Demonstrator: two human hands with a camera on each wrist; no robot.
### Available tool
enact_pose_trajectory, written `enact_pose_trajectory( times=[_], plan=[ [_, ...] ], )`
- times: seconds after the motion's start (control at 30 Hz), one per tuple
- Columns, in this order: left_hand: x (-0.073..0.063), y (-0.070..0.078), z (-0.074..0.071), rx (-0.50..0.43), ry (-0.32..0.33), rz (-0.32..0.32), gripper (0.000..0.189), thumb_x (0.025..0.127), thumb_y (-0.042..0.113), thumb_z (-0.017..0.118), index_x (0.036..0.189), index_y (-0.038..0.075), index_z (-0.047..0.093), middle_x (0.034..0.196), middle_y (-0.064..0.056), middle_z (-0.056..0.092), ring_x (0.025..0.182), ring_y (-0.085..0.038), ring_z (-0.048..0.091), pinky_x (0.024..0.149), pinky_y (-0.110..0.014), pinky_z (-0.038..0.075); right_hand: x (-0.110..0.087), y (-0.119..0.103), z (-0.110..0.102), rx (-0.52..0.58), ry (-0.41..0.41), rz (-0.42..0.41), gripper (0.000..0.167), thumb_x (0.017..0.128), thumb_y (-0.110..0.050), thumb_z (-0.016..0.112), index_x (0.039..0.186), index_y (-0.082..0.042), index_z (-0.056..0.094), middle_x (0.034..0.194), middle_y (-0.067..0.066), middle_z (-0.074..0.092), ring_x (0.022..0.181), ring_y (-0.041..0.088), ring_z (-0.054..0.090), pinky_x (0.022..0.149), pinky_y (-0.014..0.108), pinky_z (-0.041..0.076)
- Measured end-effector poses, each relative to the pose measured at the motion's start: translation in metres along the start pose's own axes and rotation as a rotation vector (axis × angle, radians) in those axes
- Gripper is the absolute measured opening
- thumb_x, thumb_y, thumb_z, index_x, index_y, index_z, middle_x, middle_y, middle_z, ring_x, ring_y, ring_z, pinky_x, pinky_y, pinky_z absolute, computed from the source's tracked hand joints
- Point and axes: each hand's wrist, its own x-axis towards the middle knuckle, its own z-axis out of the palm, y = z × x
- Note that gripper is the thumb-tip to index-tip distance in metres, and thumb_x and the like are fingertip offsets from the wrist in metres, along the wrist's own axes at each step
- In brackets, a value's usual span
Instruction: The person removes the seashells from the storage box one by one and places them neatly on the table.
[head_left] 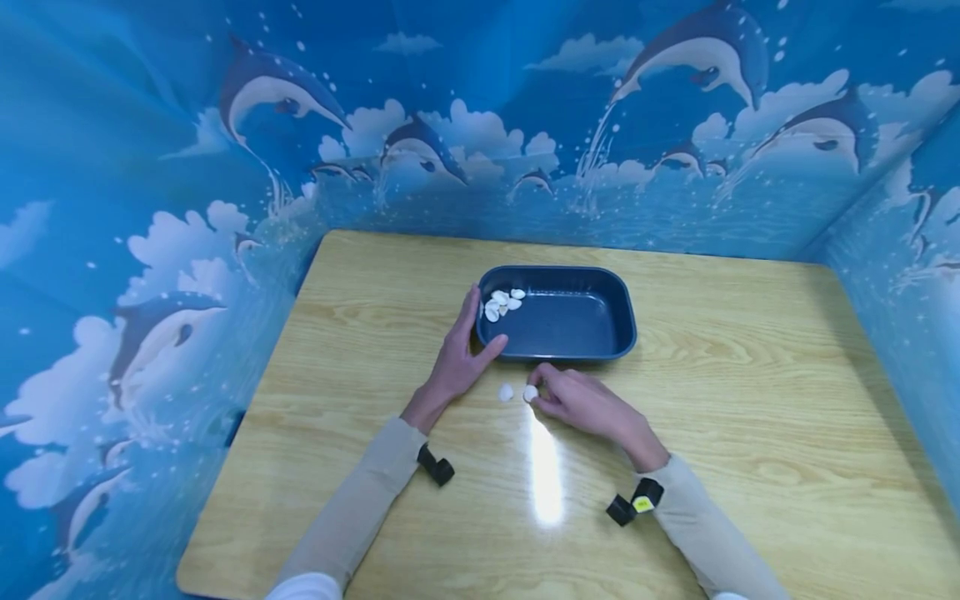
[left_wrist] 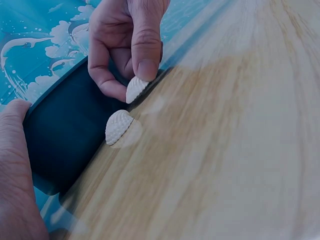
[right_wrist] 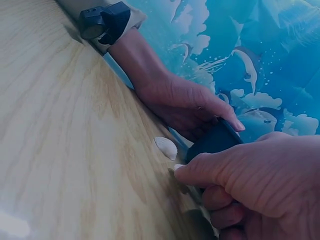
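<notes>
My right hand pinches a small white seashell between thumb and fingertips, close to the table just in front of a dark blue rectangular basin. In the left wrist view, the ridged face of the pinched shell shows below the thumb. Another white ridged shell lies on the wood to the left of it. My left hand rests against the basin's front left corner, fingers stretched along the left side and thumb over the front rim. Several white shells are gathered inside the basin at its left end.
The light wooden table carries the basin near its back edge. A blue curtain printed with dolphins and clouds hangs behind the table and on both sides. Black wrist cameras are strapped over the sleeves.
</notes>
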Motion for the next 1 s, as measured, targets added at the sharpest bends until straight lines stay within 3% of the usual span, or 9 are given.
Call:
enact_pose_trajectory(
  times=[0.67, 1.0],
  plan=[
    [0.001, 0.001, -0.001, 0.006, 0.001, -0.008, 0.094, 0.1, 0.054, 0.061, 0.169, 0.026, 0.005, 0.176, -0.01, 0.008, 0.161, -0.014, 0.007, 0.13, -0.044, 0.014, 0.005, 0.001, 0.006, -0.027, 0.001, -0.001, 0.026, 0.102, -0.022, 0.068, 0.125, -0.009, 0.063, 0.069, -0.013, 0.054, 0.057, 0.001, 0.047, 0.051, 0.023, 0.041],
    [0.0, 0.0, 0.001, -0.001, -0.001, -0.011, 0.095, 0.099, 0.056, 0.061, 0.17, 0.023, 0.007, 0.176, -0.009, 0.008, 0.16, -0.012, 0.007, 0.13, -0.043, 0.014, -0.004, -0.009, -0.007, 0.02, -0.015, -0.009, 0.022, 0.103, -0.019, 0.066, 0.122, -0.009, 0.064, 0.069, -0.014, 0.055, 0.056, 0.0, 0.048, 0.052, 0.024, 0.043]
  ],
)
